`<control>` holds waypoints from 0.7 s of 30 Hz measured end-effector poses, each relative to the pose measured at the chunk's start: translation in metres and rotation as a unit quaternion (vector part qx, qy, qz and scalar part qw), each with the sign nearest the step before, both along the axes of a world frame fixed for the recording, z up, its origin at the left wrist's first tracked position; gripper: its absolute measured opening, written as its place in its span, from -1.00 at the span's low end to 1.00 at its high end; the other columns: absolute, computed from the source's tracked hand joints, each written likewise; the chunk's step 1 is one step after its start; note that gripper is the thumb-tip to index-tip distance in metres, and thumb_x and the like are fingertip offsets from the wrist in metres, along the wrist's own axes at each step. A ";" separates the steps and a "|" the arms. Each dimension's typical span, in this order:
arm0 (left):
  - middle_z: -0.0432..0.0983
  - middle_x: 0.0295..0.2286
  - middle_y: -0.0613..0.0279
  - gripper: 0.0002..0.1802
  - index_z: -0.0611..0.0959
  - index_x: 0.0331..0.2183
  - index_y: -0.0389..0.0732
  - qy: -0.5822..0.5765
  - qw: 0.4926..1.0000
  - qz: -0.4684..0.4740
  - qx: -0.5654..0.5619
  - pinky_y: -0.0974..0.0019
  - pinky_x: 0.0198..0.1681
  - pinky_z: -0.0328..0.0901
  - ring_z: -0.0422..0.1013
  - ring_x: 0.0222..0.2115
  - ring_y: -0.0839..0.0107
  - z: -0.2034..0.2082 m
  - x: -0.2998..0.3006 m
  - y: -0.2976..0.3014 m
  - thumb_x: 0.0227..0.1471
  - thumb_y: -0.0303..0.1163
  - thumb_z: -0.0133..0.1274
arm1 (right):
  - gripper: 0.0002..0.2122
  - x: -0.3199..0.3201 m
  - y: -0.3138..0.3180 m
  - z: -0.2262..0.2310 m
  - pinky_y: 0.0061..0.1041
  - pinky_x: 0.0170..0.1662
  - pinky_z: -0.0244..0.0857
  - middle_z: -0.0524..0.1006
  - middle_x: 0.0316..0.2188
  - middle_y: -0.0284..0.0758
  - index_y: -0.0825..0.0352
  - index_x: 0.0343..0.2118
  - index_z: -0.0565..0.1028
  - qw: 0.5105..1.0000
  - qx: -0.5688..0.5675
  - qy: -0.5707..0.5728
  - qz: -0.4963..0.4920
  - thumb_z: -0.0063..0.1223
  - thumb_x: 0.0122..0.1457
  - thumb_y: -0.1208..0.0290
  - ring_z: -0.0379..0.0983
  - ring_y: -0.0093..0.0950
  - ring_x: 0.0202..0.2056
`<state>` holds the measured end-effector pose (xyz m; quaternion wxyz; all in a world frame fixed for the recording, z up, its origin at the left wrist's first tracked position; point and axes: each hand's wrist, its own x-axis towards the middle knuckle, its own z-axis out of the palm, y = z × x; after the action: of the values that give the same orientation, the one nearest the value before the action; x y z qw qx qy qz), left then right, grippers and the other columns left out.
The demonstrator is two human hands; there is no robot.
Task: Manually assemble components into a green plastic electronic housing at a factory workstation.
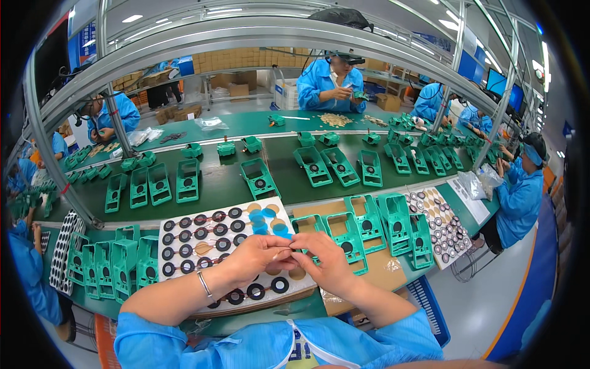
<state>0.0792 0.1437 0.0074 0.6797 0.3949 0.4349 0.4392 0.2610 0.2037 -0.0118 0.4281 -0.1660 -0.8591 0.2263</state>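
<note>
My left hand (257,259) and my right hand (324,261) meet over the right part of a white foam tray (196,284), fingertips pinched together. What they hold is too small and hidden to make out. Rows of black ring-shaped parts (279,285) with thin reddish wires sit in the tray. Just beyond my fingertips lie several translucent blue discs (268,213), beside round tan discs (254,208) in the tray's far right corner. A green plastic housing (346,246) with a round black part in it stands close to my right hand.
More green housings (125,261) crowd the bench left of the tray. A dark green conveyor (227,184) carries further housings beyond it. A second tray of round parts (437,230) is at right. Metal frame posts (52,135) rise at the sides. Co-workers in blue (332,86) sit around.
</note>
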 end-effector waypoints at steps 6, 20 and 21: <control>0.49 -0.30 0.15 -0.75 0.48 -0.19 -0.39 -0.037 0.999 0.026 0.006 0.57 -0.25 0.36 0.45 -0.31 0.51 0.006 -0.001 -0.003 0.10 -0.46 -0.08 | -0.68 0.003 0.000 0.012 -0.41 -0.22 0.30 0.47 -0.23 -0.23 0.34 -0.23 0.43 0.998 0.054 -0.027 0.023 0.19 -0.11 0.54 0.38 -0.30 -0.26; 0.49 -0.48 0.31 -0.85 0.59 -0.41 -0.32 0.112 0.992 0.030 0.049 0.54 -0.33 0.24 0.35 -0.43 0.61 -0.001 -0.023 0.002 -0.03 -0.42 0.06 | -0.69 -0.007 0.000 0.006 -0.48 -0.17 0.32 0.47 -0.23 -0.27 0.36 -0.21 0.43 0.995 -0.084 -0.007 0.053 0.17 -0.07 0.52 0.41 -0.39 -0.22; 0.49 -0.48 0.32 -0.85 0.60 -0.43 -0.32 0.120 0.992 0.028 0.023 0.54 -0.34 0.23 0.35 -0.43 0.61 -0.001 -0.025 0.004 -0.04 -0.42 0.07 | -0.71 -0.007 0.002 0.002 -0.53 -0.17 0.32 0.46 -0.23 -0.29 0.35 -0.18 0.42 0.963 -0.250 0.037 0.091 0.13 -0.02 0.52 0.42 -0.46 -0.22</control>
<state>0.0541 0.1479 0.0064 0.6008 0.4475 0.5143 0.4175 0.2541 0.2056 -0.0102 0.3821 -0.1804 -0.7700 0.4780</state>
